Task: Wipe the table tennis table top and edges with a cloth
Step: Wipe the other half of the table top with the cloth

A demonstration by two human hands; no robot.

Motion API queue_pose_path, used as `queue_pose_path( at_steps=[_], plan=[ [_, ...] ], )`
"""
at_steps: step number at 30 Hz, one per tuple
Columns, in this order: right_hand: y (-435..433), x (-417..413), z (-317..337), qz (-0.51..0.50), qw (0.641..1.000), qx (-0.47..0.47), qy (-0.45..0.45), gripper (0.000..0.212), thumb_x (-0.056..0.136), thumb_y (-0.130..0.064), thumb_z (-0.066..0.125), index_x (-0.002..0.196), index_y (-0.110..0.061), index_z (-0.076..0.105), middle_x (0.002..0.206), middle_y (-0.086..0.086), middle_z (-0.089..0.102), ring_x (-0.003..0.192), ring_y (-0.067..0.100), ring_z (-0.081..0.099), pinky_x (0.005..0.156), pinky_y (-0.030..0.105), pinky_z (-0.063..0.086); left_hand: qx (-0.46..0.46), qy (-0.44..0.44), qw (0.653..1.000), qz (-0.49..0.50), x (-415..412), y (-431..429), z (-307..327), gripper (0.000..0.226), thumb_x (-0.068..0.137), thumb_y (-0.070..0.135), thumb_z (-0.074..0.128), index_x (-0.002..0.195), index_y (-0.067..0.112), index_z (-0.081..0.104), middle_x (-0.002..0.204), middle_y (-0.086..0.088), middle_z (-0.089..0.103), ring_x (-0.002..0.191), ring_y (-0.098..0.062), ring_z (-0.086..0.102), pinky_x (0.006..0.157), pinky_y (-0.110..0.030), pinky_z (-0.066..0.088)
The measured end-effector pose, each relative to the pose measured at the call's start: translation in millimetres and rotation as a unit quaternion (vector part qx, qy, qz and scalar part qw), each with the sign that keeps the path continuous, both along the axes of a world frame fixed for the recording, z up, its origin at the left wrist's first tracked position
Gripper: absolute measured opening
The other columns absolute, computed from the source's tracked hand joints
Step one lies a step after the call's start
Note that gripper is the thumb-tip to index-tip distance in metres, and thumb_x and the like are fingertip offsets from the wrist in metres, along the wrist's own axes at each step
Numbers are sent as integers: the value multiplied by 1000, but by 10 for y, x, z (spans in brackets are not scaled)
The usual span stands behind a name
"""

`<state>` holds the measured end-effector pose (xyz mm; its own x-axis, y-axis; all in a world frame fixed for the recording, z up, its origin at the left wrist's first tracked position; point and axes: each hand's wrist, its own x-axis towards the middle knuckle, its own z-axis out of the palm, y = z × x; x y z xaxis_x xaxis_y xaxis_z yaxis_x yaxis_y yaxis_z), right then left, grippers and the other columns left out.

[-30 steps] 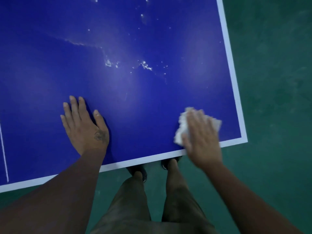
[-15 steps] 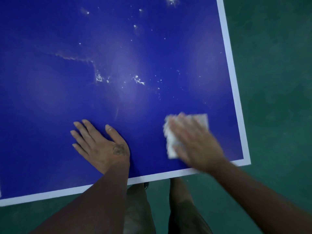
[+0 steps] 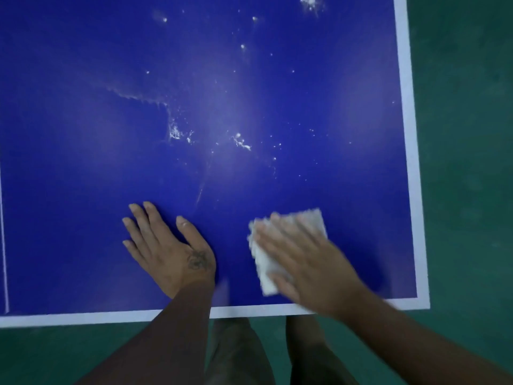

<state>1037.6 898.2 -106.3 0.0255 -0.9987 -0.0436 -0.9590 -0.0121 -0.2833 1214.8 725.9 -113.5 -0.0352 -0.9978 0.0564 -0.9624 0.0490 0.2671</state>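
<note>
The left hand point(image 3: 169, 251) lies flat on the blue counter point(image 3: 83, 162), fingers straight and slightly spread, probably as a brace for leaning in. The right hand point(image 3: 308, 265) presses a squarish white cloth point(image 3: 313, 220) onto the near right corner, fingers straight and close together (the hand is blurred), so the whole palm bears on it. The cloth looks soft and nubbly; the counter is smooth, glossy and speckled with white residue point(image 3: 175, 132) farther in

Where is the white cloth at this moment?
In the head view, the cloth lies on the table top close to its near right corner, under the right hand and right of the left hand.
</note>
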Motion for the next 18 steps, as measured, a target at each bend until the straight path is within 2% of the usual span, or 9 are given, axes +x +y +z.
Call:
queue_pose_path(
  at_steps=[1,3,5,7,9,11,13,16,18],
  plan=[
    [-215,-205,-21,-18,1000,-24,9,65,115,-40,41,170,-8,26,178,10,22,165,34,20,130,58,26,-4,3,1000,0,-2,-1,-6,64,113,39,37,170,11,30,180,-5,22,168,-26,13,136,-52,7],
    [-634,-726,-29,-138,989,-51,31,61,116,-35,40,167,-3,31,175,14,29,162,40,27,128,62,29,-8,3,1000,0,-2,-1,-17,64,113,39,37,169,10,32,180,-6,23,168,-27,14,136,-52,8],
    [-878,-1144,15,-273,961,-25,30,64,116,-41,32,170,-8,23,179,9,20,166,36,16,132,61,17,-10,3,1000,3,1,5,-27,64,112,39,38,169,10,32,179,-5,24,168,-27,14,136,-52,9],
    [-858,-1152,36,-324,946,-3,25,67,115,-43,28,172,-12,14,181,6,10,168,33,5,134,60,8,-9,1,1000,7,8,4,-34,64,112,39,38,169,11,32,180,-4,24,168,-25,14,136,-52,9],
    [-625,-823,31,-275,960,-11,39,69,114,-42,31,173,-11,12,181,7,8,168,34,4,132,64,10,-8,1,1000,8,10,-2,-35,63,112,38,38,169,12,32,180,-4,23,168,-25,14,136,-52,10],
    [-306,-333,6,-177,984,-13,18,69,113,-40,36,172,-9,17,181,8,11,167,36,9,129,67,17,-7,6,1000,9,-2,-5,-24,62,112,36,38,169,11,32,180,-3,23,168,-24,13,136,-53,10],
    [-104,66,-17,-75,997,-2,4,70,112,-41,39,171,-9,20,181,8,13,167,34,12,130,66,19,-5,11,1000,11,-8,-9,-13,62,112,34,37,169,11,32,180,-3,22,168,-24,13,136,-53,10],
    [-346,149,-29,62,998,-13,-1,70,112,-44,42,172,-12,21,181,4,13,167,29,14,133,58,15,-4,12,1000,12,7,-28,-15,63,111,33,36,169,12,33,180,-2,22,168,-25,14,136,-53,10],
    [-798,-96,-63,91,995,-36,7,68,113,-41,44,170,-9,25,179,6,21,165,31,21,132,59,19,-5,16,1000,15,4,-29,-14,62,110,31,38,169,12,34,179,-3,23,168,-25,14,136,-53,10]
  ],
)
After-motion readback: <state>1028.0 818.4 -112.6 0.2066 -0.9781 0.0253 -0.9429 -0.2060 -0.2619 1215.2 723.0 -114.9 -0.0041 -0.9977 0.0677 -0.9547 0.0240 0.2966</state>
